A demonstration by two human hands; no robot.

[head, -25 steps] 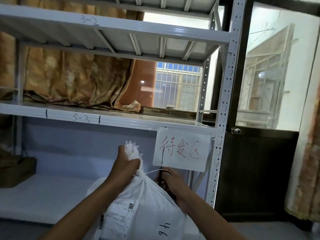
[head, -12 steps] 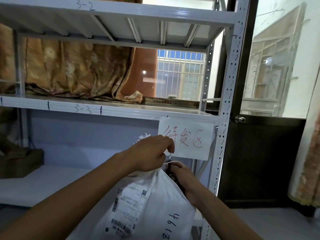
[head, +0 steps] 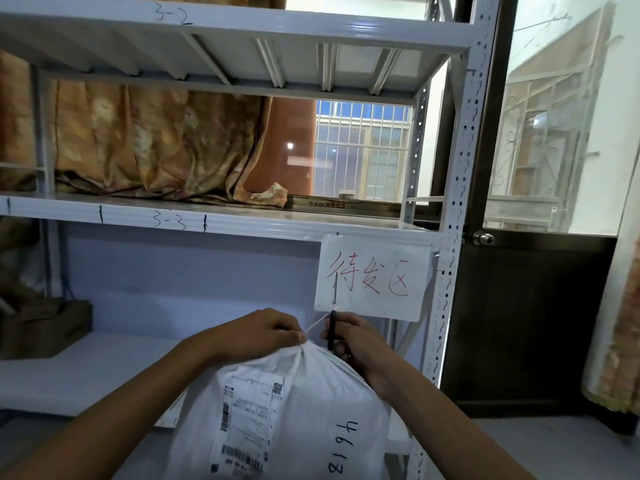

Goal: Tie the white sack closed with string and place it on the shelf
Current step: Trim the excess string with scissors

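Two hands meet at the white sack point(head: 294, 410), bottom centre of the frame, in front of the shelf point(head: 69, 372). The left hand point(head: 256, 336) grips its bunched neck; the right hand point(head: 356, 344) pinches the string point(head: 317, 323) and a pen point(head: 331, 332).

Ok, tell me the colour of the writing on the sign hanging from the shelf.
Red strokes on the white sign, clearest in the head view.

Black marker reads "3-2" on the upper shelf beam point(head: 242, 29) and "3-3" on the middle shelf beam point(head: 242, 228). A white sign point(head: 372, 277) hanging from the middle beam bears red handwritten characters, 待发区. The white sack point(head: 311, 410) carries sideways black digits that seem to read 4618, and a shipping label point(head: 249, 420) with barcodes, its print too small to read.
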